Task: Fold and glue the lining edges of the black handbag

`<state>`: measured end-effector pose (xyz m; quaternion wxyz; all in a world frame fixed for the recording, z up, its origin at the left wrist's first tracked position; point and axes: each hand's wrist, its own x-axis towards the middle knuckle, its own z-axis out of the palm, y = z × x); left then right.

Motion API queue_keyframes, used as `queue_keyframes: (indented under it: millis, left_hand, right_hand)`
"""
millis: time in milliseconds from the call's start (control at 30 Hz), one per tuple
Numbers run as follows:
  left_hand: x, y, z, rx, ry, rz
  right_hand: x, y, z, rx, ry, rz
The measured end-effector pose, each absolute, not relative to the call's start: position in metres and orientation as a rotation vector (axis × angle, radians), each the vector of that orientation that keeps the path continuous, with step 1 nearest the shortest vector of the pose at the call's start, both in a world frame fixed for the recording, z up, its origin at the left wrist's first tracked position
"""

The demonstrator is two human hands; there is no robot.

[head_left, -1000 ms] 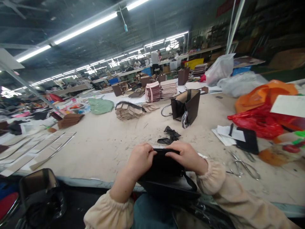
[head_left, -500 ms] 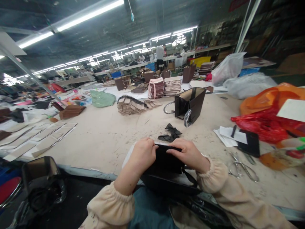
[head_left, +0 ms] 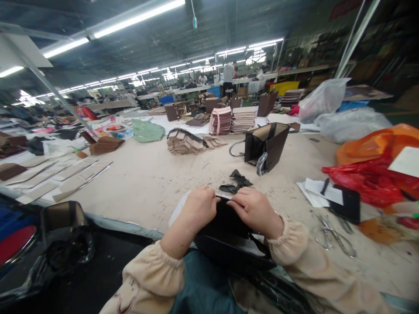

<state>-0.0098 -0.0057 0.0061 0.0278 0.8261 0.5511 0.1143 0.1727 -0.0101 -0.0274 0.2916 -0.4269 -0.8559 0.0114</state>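
Observation:
A black handbag (head_left: 232,250) stands tilted at the table's near edge, its mouth facing me. My left hand (head_left: 203,204) pinches the bag's far top edge, fingers closed over the rim. Close beside it, my right hand (head_left: 255,208) grips the same edge with thumb inside and fingers outside. Just beyond the hands lie black fabric scraps (head_left: 236,181). Farther back, a dark brown handbag (head_left: 266,147) stands upright, its handles wrapped in clear plastic.
Scissors (head_left: 335,235) and a black flat object (head_left: 345,205) lie at right, near red (head_left: 363,179) and orange bags (head_left: 376,141). Beige panels (head_left: 65,176) are spread at left. Stacked pieces (head_left: 186,141) sit mid-table. Another bag (head_left: 63,218) is low at left.
The view has shifted slightly left. My right hand has moved a little closer to my left along the bag's edge; both hands keep their hold.

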Motion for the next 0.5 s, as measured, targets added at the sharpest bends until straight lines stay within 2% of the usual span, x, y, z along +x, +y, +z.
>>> queue_keyframes:
  millis: [300,500]
  left_hand:
    - [-0.034,-0.001,0.013,2.490,1.375,0.351]
    - [-0.042,0.002,0.006,2.473,1.470,0.407]
  right_hand:
    - [0.176,-0.009,-0.029,-1.115,-2.308,0.065]
    - [0.178,-0.006,-0.028,-1.110,-2.318,0.094]
